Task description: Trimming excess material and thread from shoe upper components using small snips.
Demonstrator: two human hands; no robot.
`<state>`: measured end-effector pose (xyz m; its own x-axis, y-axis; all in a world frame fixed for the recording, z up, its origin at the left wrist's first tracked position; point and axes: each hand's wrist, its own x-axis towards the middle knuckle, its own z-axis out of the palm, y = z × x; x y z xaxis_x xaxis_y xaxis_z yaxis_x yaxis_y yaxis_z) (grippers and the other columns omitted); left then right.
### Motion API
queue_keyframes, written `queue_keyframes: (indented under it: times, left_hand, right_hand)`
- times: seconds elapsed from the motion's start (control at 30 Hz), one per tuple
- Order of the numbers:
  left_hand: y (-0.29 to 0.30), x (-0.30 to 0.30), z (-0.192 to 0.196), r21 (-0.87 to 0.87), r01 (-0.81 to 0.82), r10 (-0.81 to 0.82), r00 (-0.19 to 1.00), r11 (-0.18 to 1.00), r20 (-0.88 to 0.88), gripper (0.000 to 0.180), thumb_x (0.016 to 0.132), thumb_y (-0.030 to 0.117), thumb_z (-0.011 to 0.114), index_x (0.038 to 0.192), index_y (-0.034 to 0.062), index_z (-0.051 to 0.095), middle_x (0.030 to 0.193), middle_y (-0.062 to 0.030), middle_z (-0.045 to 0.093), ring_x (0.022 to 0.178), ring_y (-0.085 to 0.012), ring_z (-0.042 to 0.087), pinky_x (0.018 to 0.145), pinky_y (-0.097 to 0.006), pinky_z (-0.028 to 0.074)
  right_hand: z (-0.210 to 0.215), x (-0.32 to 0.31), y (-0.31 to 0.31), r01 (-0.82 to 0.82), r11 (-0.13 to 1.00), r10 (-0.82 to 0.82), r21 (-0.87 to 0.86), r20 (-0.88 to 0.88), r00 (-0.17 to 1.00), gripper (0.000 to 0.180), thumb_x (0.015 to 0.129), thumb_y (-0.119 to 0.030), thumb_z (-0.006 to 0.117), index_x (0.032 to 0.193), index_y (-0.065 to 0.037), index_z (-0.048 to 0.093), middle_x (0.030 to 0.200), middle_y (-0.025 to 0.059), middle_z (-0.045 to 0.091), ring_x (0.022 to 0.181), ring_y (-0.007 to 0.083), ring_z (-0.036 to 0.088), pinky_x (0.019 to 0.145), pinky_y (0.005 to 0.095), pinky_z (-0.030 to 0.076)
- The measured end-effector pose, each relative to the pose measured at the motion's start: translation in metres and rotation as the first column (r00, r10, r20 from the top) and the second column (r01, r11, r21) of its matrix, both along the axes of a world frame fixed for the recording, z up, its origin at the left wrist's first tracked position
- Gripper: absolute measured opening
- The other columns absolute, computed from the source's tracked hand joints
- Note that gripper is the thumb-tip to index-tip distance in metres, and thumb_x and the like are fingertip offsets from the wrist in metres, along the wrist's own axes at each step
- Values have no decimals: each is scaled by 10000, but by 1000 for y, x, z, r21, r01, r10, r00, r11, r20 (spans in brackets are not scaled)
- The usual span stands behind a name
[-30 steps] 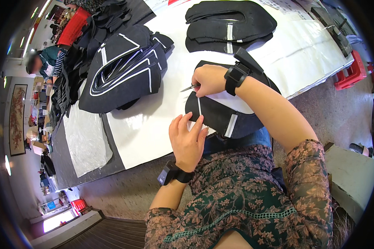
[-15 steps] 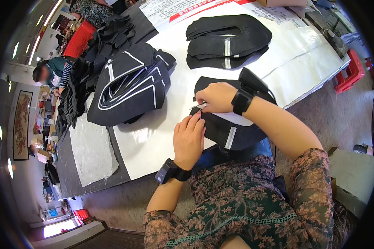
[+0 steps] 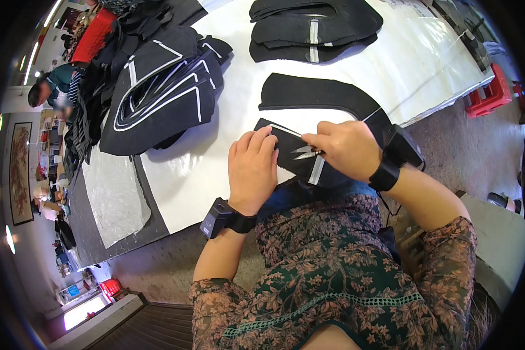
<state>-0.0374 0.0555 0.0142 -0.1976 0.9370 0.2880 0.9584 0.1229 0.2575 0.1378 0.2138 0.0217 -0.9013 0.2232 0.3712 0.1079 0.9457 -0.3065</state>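
A U-shaped black fabric piece [image 3: 309, 88] lies on the white sheet near the table's front edge, with a short white strip [image 3: 317, 170] across its near arm. My left hand [image 3: 252, 169] has its fingers closed at the left end of that near arm, fingertips on the fabric. In my right hand [image 3: 349, 150] is a small pair of metal scissors [image 3: 304, 153], blades pointing left above the fabric. A thin white tape [image 3: 284, 129] runs along the near arm's inner edge, from my left fingertips to my right thumb and forefinger, which pinch together there.
Black pieces with white lines are stacked at left [image 3: 157, 99]; another black stack [image 3: 309, 32] sits at the far side. Black strips [image 3: 90, 116] heap along the left edge. A red stool [image 3: 491, 99] stands right of the table. Another person [image 3: 58, 87] is at far left.
My right hand has moved right and nearer, away from my left hand, with the scissors. The black piece's inner opening is now uncovered. The view has shifted, so the stacks appear higher.
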Motion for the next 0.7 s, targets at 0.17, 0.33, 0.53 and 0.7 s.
queue_keyframes:
  times: [0.17, 0.33, 0.53, 0.7]
  left_hand:
    - [1, 2, 0, 16, 5, -5, 1000, 1000, 8, 266, 833, 13, 680, 1089, 55, 617, 1258, -87, 625, 1154, -340, 568, 976, -458, 451]
    - [5, 0, -3, 23, 11, -11, 1000, 1000, 7, 271, 823, -1, 683, 1081, 51, 618, 1242, -96, 625, 1143, -350, 572, 969, -460, 458]
    - [2, -5, 2, -5, 21, -21, 1000, 1000, 16, 375, 855, 35, 658, 1218, 57, 565, 1270, -115, 616, 1164, -353, 560, 983, -462, 430]
    - [3, 5, 6, -44, 24, -27, 998, 999, -58, 424, 861, 72, 669, 1277, 27, 603, 1263, -97, 594, 1137, -316, 555, 943, -449, 445]
  right_hand:
    - [-14, 4, -13, 84, 996, -84, -40, 2, 996, 311, 716, -102, 743, 1023, -153, 743, 782, 25, 605, 614, 237, 637, 551, 367, 498]
    - [-19, 5, -12, 111, 994, -111, -20, 2, 994, 309, 727, -112, 736, 1033, -151, 729, 777, 25, 600, 614, 235, 639, 547, 366, 499]
    - [8, 1, -34, 137, 990, -128, -35, 204, 971, 738, 657, -526, 835, 1166, -25, 646, 879, 73, 600, 653, 272, 612, 637, 384, 467]
    - [9, 12, -41, 81, 996, -91, 44, 329, 940, 929, 626, -535, 858, 1295, 39, 563, 913, 72, 578, 700, 222, 599, 694, 352, 424]
